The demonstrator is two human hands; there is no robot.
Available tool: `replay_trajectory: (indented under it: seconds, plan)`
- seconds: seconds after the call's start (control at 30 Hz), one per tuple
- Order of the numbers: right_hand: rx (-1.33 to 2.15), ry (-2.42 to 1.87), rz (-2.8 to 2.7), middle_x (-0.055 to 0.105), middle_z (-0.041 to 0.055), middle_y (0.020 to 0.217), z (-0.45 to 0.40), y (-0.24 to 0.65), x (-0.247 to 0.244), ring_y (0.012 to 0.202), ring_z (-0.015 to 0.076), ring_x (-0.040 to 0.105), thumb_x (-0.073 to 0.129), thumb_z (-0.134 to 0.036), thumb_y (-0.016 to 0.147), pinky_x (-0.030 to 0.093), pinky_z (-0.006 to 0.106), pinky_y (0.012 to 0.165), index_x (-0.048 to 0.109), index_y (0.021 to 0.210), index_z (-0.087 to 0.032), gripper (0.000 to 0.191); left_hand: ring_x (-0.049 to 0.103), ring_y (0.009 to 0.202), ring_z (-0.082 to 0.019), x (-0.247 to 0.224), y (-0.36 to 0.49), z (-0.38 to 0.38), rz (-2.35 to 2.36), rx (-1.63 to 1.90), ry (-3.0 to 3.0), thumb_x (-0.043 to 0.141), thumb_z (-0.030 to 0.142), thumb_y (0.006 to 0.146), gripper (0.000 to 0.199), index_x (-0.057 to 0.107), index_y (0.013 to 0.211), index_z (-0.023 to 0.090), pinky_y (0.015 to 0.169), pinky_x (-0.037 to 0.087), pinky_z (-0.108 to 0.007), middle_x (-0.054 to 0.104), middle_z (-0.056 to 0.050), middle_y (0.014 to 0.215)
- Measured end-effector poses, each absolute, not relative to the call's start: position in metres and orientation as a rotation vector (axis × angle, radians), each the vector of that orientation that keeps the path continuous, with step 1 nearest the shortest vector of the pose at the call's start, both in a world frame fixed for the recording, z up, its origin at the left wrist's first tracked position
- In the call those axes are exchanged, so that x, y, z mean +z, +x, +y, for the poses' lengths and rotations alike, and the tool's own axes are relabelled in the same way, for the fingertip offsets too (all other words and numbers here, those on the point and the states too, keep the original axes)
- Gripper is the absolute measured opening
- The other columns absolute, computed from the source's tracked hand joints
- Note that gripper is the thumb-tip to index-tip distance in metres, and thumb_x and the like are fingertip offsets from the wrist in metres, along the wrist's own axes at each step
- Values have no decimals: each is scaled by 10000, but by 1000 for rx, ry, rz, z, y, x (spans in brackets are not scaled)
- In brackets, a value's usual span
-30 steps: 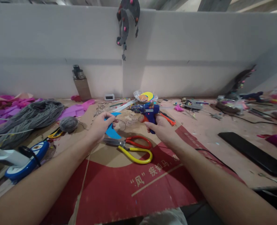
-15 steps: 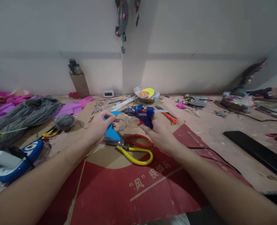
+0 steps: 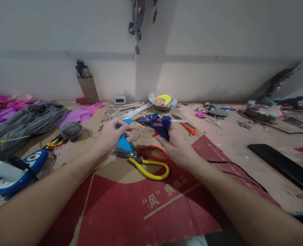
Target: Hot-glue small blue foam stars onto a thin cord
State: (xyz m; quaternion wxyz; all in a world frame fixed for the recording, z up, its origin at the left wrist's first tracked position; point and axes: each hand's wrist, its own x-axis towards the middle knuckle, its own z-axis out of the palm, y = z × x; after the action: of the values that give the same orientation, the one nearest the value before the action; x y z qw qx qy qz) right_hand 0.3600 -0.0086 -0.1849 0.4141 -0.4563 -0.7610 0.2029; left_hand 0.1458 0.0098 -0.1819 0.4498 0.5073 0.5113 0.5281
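Note:
My left hand (image 3: 113, 136) pinches a blue crescent-shaped piece (image 3: 125, 142), with part of it hidden behind the fingers. A thin grey strand (image 3: 135, 138) loops out beside those fingers. In my right hand (image 3: 175, 141) is a blue hot glue gun (image 3: 155, 122), its nozzle pointing left at the crescent's upper end. Whether the nozzle touches the crescent I cannot tell. A clear glue stick (image 3: 179, 121) juts from the gun's back. Below the hands lie scissors (image 3: 151, 169) with one red and one yellow handle.
Red-printed cardboard (image 3: 120, 208) covers the table's front. Grey yarn (image 3: 33, 124), a yarn ball (image 3: 71, 131) and a blue-and-white object (image 3: 20, 176) lie left. An orange cutter (image 3: 189, 128) and a bowl (image 3: 163, 108) stand behind; a black slab (image 3: 282, 165) lies right.
The view has shifted slightly, so most things sit a little further right. Both hands keep their grip, and the glue gun stays at the crescent's upper end.

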Motion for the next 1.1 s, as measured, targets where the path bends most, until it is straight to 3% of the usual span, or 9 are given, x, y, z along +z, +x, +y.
replay_trajectory:
  seconds: [0.5, 1.1]
  plan:
    - [449, -1188, -1940, 654, 118, 1082, -8, 360, -186, 978, 262, 604, 501, -274, 857, 475, 419, 873, 526, 1197, -177, 354, 605, 560, -136, -184, 146, 11, 1241, 1313, 1247, 725, 283, 677, 213, 557, 766, 186, 496, 467, -233, 677, -42, 695]
    - [470, -1152, -1945, 624, 121, 1190, -9, 357, -186, 1074, 266, 586, 497, -259, 869, 455, 423, 946, 486, 1266, -175, 406, 604, 590, -120, -181, 149, 7, 1233, 1300, 1290, 693, 288, 701, 192, 549, 767, 179, 518, 460, -219, 698, -55, 771]
